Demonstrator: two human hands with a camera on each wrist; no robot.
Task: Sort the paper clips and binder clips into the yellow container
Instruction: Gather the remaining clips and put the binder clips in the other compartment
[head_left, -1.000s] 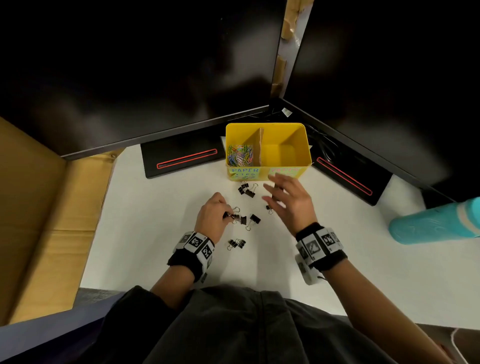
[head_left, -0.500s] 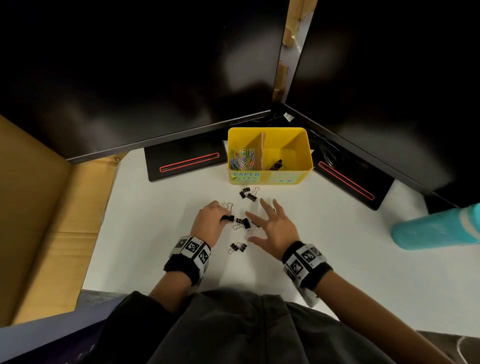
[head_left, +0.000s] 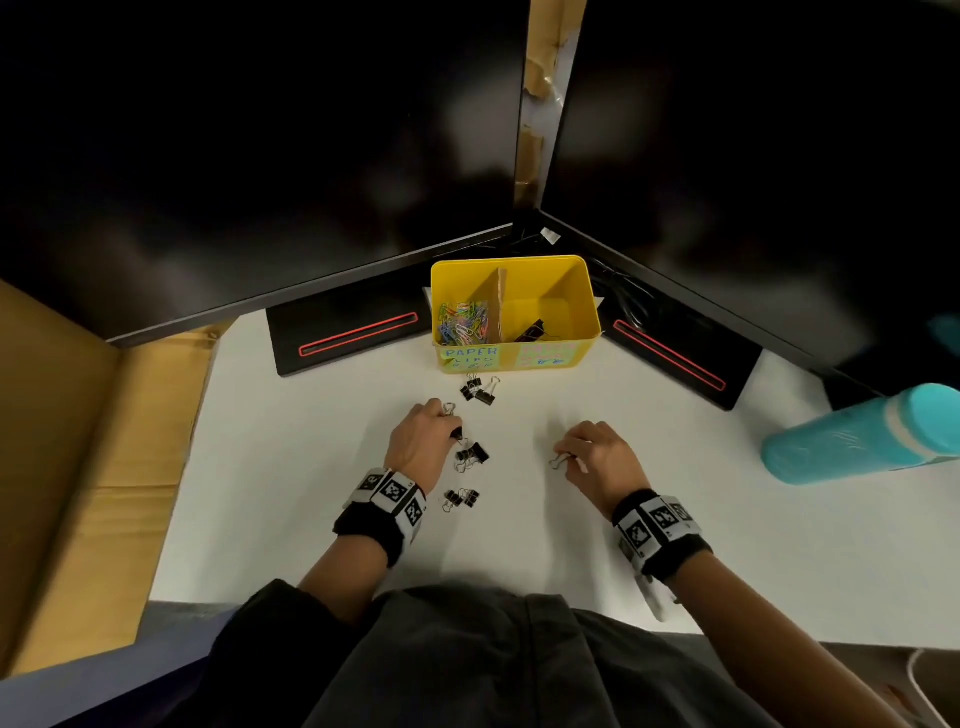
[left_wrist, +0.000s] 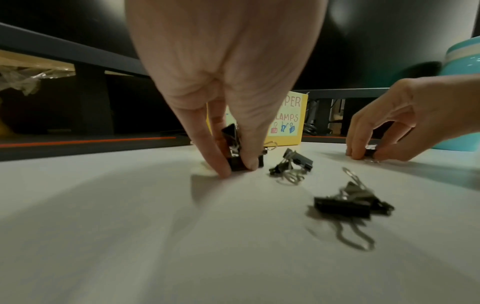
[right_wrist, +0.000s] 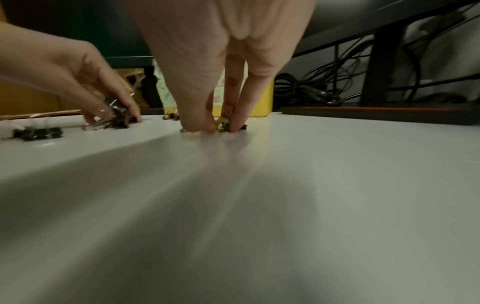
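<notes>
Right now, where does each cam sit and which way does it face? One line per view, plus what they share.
Head: worn on the head, looking forward and down at the white table; shows both forearms, left hand and right hand.
Left wrist: low over the table, looking along the left hand's fingers pinching a binder clip; the right hand shows at the right edge.
Right wrist: low, looking along the right hand's fingers; the left hand shows at the left.
Shared: every view holds the yellow container and both hands.
</notes>
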